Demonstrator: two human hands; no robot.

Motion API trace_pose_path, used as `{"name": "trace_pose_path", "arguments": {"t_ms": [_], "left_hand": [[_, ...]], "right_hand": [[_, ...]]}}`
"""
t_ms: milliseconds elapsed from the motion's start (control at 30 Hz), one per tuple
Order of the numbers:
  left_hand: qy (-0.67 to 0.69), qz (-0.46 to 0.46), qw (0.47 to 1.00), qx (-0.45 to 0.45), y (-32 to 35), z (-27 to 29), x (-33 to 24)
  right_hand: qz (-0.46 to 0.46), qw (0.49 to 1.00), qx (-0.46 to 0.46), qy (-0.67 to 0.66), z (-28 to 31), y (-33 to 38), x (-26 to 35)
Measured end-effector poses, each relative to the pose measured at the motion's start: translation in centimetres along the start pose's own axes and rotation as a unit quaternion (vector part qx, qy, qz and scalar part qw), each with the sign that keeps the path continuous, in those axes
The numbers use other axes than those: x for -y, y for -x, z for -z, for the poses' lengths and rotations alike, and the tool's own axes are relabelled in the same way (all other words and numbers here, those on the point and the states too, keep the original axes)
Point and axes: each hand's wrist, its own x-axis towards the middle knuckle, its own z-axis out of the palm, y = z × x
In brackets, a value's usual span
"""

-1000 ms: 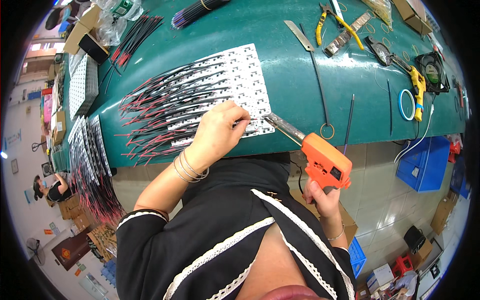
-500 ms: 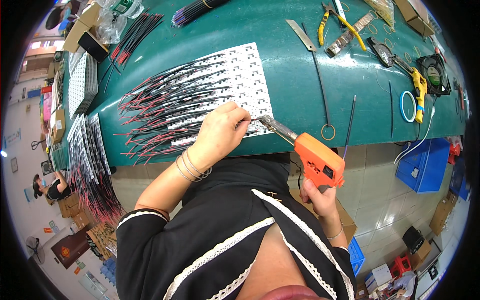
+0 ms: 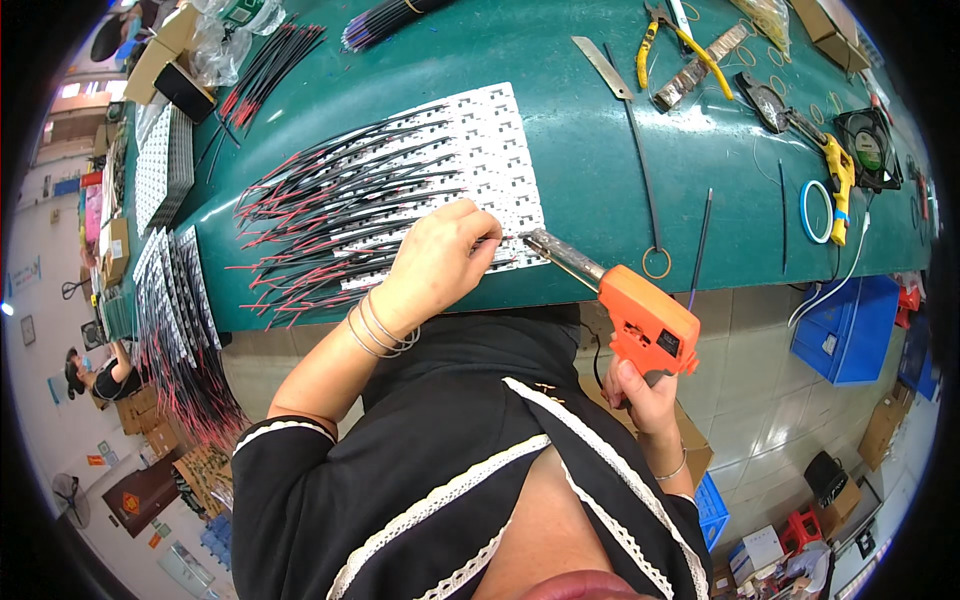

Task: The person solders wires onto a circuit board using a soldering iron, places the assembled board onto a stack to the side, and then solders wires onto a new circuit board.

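Observation:
A white circuit board panel (image 3: 490,150) with rows of small black marks lies on the bench near its front edge. Many thin black wires with red ends (image 3: 330,200) fan out from it to the left. Over the panel's lower part, my left hand (image 3: 447,255) is closed in a pinch on a wire, whose short end shows by the fingertips. My right hand (image 3: 643,393) grips the handle of an orange soldering gun (image 3: 650,318). The gun's metal tip is at the panel's right edge, just right of my left fingertips. The right hand's lower fingers are partly hidden.
Pliers with yellow handles (image 3: 645,55), a flat blade (image 3: 603,68) and a second, yellow soldering gun (image 3: 838,185) beside a small fan (image 3: 868,148) lie to the right. Stacked panels (image 3: 168,170) stand left; wired panels (image 3: 170,290) hang over the bench edge.
The soldering gun and my right hand have shifted slightly to the right, and the tip has drawn back a little from my left fingertips. My left hand has stayed almost still.

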Motion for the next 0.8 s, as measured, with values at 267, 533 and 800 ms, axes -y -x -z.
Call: {"name": "trace_pose_path", "arguments": {"t_ms": [267,533,800], "left_hand": [[0.020,-0.011,1.000,0.019,-0.1,0.1,0.0],[-0.020,-0.012,1.000,0.012,0.0,-0.1,-0.3],[-0.025,-0.017,0.999,0.041,-0.6,0.8,-0.1]], "right_hand": [[-0.015,1.000,-0.012,0.014,-0.3,0.0,0.3],[0.001,1.000,-0.009,-0.008,0.2,-0.1,0.0],[0.065,0.997,-0.016,-0.042,0.4,-1.4,0.7]]}}
